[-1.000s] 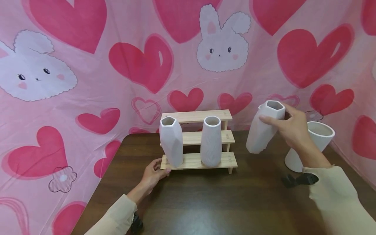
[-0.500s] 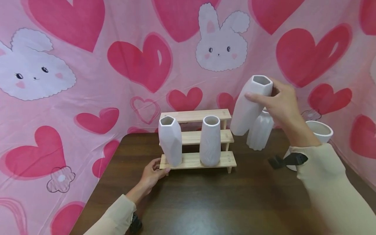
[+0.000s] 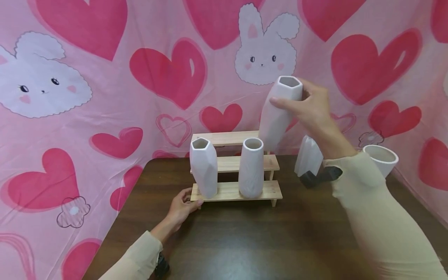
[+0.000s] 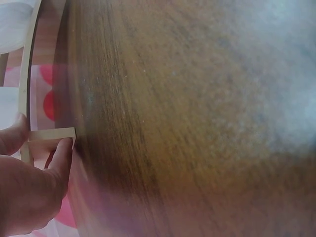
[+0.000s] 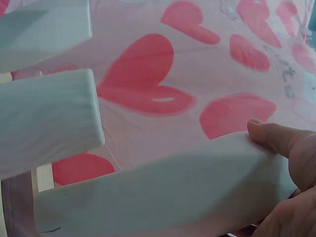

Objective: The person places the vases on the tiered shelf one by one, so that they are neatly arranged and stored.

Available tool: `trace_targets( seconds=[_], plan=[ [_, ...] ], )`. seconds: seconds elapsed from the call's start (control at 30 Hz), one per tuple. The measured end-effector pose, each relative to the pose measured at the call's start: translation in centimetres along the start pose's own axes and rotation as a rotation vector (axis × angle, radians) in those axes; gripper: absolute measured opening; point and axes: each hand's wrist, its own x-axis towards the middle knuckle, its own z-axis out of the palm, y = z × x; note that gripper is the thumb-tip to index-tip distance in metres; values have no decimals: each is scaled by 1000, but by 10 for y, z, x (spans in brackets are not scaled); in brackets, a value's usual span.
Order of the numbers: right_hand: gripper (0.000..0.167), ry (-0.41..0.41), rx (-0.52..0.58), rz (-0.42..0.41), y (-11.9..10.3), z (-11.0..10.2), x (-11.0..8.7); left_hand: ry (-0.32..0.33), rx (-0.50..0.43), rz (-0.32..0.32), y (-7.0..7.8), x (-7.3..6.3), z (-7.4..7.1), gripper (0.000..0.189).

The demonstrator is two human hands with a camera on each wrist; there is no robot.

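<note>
A white faceted vase (image 3: 278, 112) with an angular mouth hangs tilted in my right hand (image 3: 313, 107), thumb in front near the rim. In the head view its base overlaps the right end of the stand's upper shelf. In the right wrist view, the same vase (image 5: 163, 197) stretches away from my thumb. My left hand (image 3: 181, 210) pinches the front left corner of the three-step wooden stand (image 3: 227, 190); the left wrist view shows fingers around its short leg (image 4: 54, 133). On the lowest step stand another faceted vase (image 3: 204, 171) and a round textured vase (image 3: 251, 171).
A white ribbed vase (image 3: 308, 157) stands right of the stand, partly behind my right wrist. Farther right, a wide-mouthed white vase (image 3: 381, 159) is mostly hidden by my sleeve. The dark wooden table (image 3: 245, 241) meets a pink heart-patterned cloth (image 3: 168, 74) behind.
My right hand has carried the faceted vase up and left, from over the table to the stand's upper right. The ribbed vase came into view behind it. My left hand stayed put.
</note>
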Motion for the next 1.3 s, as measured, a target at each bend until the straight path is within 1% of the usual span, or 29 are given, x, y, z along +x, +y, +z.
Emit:
trace_targets(
  seconds=[0.13,0.33,0.5,0.63,0.83,0.97,1.1,1.2,1.3],
  plan=[
    [54,-12,-24,-5,-6,12,4,1,4,-1,1,1,1,60],
    [52,-43,27,-38,-11,30,9,1,6,3,2,2,2,61],
    [52,-54,41,-41,-9,46,13,0,1,2,3,2,3,61],
    [52,-72,44,-32,-7,60,15,-3,5,-1,3,2,4,61],
    [50,-105,77,-38,-5,83,19,0,-1,0,5,4,3,60],
    [50,-129,53,-21,-2,97,18,1,-7,-1,6,5,4,60],
    [49,-155,-6,4,3,110,15,0,3,-4,6,5,4,60],
    [49,-179,-40,32,6,118,13,-4,0,-1,5,4,4,61],
    [50,-207,-37,74,8,124,11,-4,-5,7,3,3,4,61]
  ],
)
